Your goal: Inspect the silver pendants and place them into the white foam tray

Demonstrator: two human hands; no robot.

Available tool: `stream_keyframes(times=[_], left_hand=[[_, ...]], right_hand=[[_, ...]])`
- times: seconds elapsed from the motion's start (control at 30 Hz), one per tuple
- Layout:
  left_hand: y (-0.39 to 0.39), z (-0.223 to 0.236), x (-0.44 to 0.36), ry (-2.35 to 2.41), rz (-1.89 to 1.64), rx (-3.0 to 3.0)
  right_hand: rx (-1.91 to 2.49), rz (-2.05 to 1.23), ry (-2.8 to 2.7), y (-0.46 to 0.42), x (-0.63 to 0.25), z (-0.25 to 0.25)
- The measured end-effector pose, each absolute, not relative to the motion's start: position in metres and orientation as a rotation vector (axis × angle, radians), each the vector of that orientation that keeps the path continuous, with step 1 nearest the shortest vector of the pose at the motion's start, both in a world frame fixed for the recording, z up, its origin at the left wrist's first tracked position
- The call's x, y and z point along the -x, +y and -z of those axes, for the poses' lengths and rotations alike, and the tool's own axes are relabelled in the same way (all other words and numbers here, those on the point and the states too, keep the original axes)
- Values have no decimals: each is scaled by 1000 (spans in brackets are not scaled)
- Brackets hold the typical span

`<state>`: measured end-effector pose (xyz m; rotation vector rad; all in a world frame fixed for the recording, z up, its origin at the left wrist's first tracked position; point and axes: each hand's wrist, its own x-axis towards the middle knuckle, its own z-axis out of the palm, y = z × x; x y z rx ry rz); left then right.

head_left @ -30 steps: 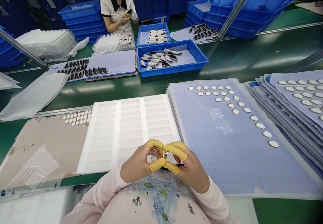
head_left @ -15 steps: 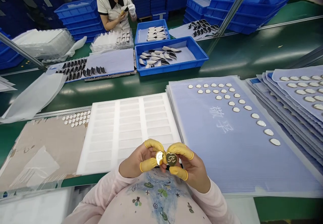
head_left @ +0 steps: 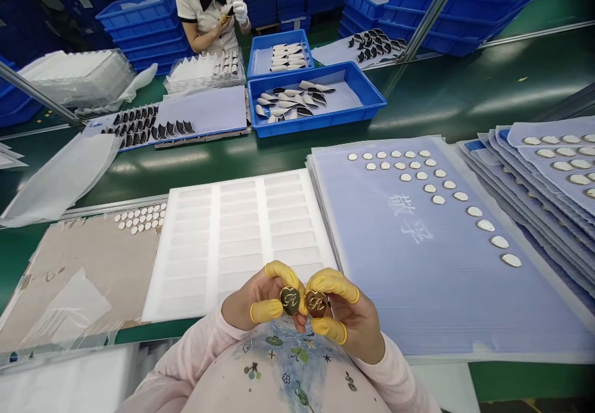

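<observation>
Yellow finger cots cover fingertips on both my hands, which meet low in the middle, close to my body. My left hand (head_left: 264, 298) pinches a round gold disc (head_left: 290, 300) engraved with a curly letter R. A matching gold disc (head_left: 317, 304) with the same letter is gripped by my right hand (head_left: 348, 307). Both engraved faces are turned toward me, side by side, and the discs look dark and shiny. Beyond my hands lies a white foam tray (head_left: 240, 214) with rows of shallow slots.
Right of the tray, a stack of bluish sheets (head_left: 367, 233) bears rows of small white-faced discs (head_left: 484, 225). More discs lie on a brown board (head_left: 93, 258) at left. Across the green table (head_left: 446, 103), a blue bin (head_left: 316, 126) holds curved pieces. A co-worker (head_left: 209, 16) handles a piece there.
My left hand has turned its disc, so the bright glare is gone and the letter shows clearly. The right disc has tilted slightly and looks darker red. The view has shifted a little.
</observation>
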<state>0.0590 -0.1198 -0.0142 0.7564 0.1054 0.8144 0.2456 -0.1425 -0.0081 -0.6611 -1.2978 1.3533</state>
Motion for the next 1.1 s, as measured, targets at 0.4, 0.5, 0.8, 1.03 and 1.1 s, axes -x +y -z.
stream_keyframes(times=[0.4,0.5,0.8,1.03,1.1], left_hand=[[-120,20,-56,204,-784,-775],[-114,21,-55,374,-800,-945],[-121,59,-79,1086,-101,-1970],[-131,73,-99,1142,85,-2221],[-131,74,-99,1141,123,-2259]], right_hand=[[718,-1294,-1401,-138,-251,5],[999,-1243,-1571,-130,-263,5],[1874,-668,-2646,-132,-273,27],[1961,-391,-2809,-133,-258,25],[1972,-384,-2815,-132,-257,22]])
